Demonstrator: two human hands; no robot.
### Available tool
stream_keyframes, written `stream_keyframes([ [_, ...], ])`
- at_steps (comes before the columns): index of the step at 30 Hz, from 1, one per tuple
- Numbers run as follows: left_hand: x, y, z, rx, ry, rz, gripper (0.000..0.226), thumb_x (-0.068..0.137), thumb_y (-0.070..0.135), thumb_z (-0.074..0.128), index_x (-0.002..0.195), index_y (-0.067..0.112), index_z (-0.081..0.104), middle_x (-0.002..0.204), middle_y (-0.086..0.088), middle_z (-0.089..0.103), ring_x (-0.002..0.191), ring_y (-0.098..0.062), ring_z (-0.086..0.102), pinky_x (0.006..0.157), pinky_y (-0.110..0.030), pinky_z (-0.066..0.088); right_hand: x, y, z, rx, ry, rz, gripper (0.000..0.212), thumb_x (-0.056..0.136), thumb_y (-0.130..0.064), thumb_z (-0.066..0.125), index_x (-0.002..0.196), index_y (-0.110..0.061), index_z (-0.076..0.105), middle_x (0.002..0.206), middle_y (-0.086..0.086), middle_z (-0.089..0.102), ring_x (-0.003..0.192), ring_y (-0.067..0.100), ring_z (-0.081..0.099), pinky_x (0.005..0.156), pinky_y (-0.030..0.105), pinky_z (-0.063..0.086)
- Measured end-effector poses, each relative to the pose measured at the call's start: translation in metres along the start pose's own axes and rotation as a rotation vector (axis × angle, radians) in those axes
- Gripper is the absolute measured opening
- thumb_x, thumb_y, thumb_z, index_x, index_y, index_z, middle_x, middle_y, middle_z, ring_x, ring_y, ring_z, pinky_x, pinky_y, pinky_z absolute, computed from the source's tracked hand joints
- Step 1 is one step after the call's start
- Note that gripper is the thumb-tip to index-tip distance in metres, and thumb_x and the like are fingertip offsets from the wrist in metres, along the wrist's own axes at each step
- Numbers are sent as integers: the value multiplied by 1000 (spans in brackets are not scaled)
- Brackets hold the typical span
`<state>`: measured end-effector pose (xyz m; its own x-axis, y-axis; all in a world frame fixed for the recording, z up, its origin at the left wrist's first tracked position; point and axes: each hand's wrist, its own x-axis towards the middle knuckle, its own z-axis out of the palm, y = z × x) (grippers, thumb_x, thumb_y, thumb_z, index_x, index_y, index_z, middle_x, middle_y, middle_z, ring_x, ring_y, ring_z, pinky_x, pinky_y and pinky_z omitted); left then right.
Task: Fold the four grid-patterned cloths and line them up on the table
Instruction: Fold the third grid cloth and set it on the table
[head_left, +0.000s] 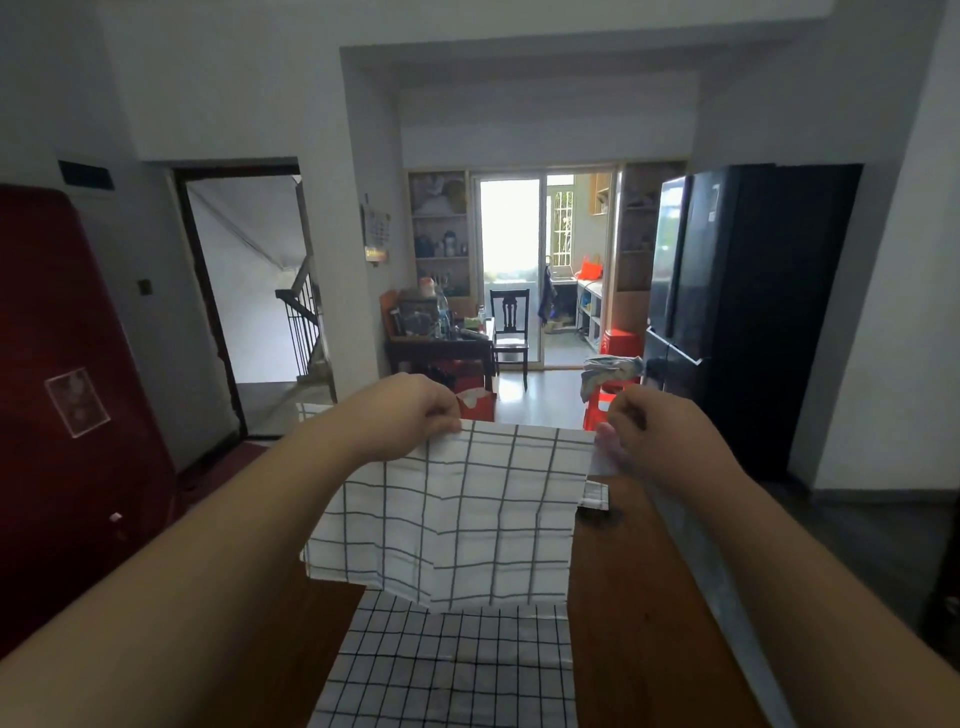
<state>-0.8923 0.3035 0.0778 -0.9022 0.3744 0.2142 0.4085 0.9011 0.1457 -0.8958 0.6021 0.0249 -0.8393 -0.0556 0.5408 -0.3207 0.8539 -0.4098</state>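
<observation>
Fingers (442, 411) of left hand (410, 418) and right hand (667, 439) pinch a grid-patterned cloth (457, 519).

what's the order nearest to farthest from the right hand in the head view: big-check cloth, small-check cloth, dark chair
1. big-check cloth: pinched at its top corner by the right hand.
2. small-check cloth: flat on the table, lower down.
3. dark chair: far back across the room.
</observation>
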Motion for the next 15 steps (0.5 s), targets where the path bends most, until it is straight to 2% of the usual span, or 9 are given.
stream_keyframes([
  [3, 0, 10, 1, 56, -21, 48, 17, 101, 37, 59, 93, 25, 68, 88, 10, 64, 83, -11, 59, 67, -25, 44, -6, -27, 7, 126, -39, -135, 5, 95, -27, 64, 96, -32, 63, 100, -16, 63, 96, 6, 58, 84, 30, 49],
  [6, 1, 24, 4, 99, -24, 114, 14, 101, 37, 58, 91, 28, 62, 84, 12, 59, 81, -11, 57, 70, -29, 43, -13, -57, 19, 119, -130, -278, 23, 96, -33, 64, 119, -28, 62, 118, -11, 61, 112, 9, 52, 96, 30, 44],
  [9, 0, 33, 9, 115, -16, 169, 11, 101, 35, 56, 96, 29, 64, 81, 16, 51, 80, -9, 54, 69, -27, 39, -15, -72, 29, 78, -144, -342, 28, 97, -38, 61, 123, -27, 62, 118, -9, 64, 111, 10, 53, 88, 26, 40],
  [13, -5, 29, 12, 104, 23, 172, 16, 101, 36, 56, 102, 26, 68, 81, 17, 50, 80, -8, 55, 68, -23, 40, -15, -75, 33, 68, -164, -301, 21, 99, -41, 56, 109, -26, 67, 95, -5, 67, 88, 13, 57, 68, 28, 38],
  [15, -9, 21, 12, 70, 27, 156, 17, 101, 37, 57, 102, 26, 69, 79, 18, 52, 76, -2, 53, 64, -17, 37, -15, -76, 33, 66, -173, -282, 18, 99, -38, 57, 104, -25, 68, 89, -4, 65, 83, 13, 56, 64, 23, 37],
])
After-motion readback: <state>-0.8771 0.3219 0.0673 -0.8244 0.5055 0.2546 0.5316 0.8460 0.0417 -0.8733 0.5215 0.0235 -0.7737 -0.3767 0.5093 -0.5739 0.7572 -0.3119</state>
